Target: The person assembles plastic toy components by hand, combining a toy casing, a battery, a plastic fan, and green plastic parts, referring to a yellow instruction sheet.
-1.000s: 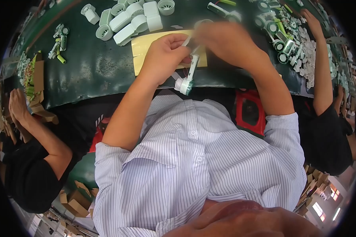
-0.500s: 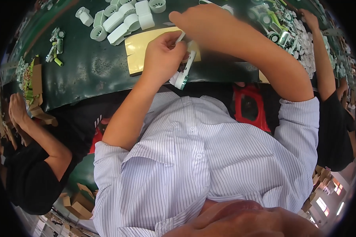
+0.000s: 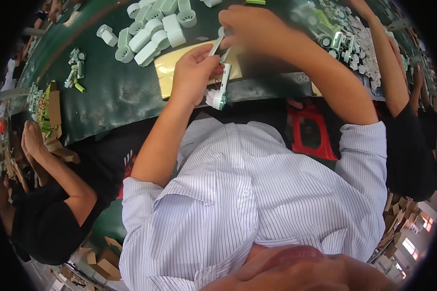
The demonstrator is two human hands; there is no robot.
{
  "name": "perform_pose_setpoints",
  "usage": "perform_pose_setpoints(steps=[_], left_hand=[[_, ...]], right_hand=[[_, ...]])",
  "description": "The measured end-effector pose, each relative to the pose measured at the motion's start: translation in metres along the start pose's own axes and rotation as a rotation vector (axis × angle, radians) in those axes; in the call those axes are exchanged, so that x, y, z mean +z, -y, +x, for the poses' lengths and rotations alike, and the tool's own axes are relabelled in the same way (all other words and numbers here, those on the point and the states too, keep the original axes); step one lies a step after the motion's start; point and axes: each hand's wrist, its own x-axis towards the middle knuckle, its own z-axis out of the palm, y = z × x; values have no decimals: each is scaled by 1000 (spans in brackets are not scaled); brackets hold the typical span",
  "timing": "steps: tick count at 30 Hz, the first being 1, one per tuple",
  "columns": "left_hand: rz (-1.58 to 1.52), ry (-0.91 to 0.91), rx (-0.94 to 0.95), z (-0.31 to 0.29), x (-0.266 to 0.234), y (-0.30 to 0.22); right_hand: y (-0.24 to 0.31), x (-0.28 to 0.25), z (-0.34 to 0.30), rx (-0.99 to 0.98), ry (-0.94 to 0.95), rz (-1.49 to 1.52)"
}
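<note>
Between thumb and fingers of my left hand (image 3: 193, 72), closed, sits a slim white plastic piece (image 3: 217, 43) that points up and away. Below those fingers hangs a white-and-teal part (image 3: 218, 99) with a long white arm (image 3: 225, 77); thin reddish wire shows near its top. My right hand (image 3: 250, 26) is closed beside the upper end of the slim piece, its fingers curled and partly blurred. What its fingertips pinch is hidden. Under both hands lies a yellow sheet (image 3: 167, 77) on the dark green table (image 3: 107, 104).
Several pale-green plastic housings (image 3: 153, 31) are grouped beyond my left hand. A small white-and-green assembly (image 3: 75, 70) lies further left. At right, white pieces (image 3: 366, 63) are heaped near a co-worker's arm (image 3: 391, 72). Another person's hands (image 3: 33, 140) are at left, by a cardboard box (image 3: 53, 104).
My right hand has shifted slightly right and the slim white piece shows more between my hands. The hanging part has swung a little left. The whole view has shifted slightly.
</note>
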Motion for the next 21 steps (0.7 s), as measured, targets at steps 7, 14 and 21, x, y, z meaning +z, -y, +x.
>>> perform_pose_setpoints(steps=[7, 14, 21], left_hand=[[-247, 127, -20, -15, 1, -35], [-151, 330, -74, -52, 29, -67], [-425, 383, 55, -41, 16, -59]], right_hand=[[31, -30, -64, 728, 223, 1796], [82, 18, -82, 889, 205, 2716], [71, 15, -71, 950, -59, 2399]])
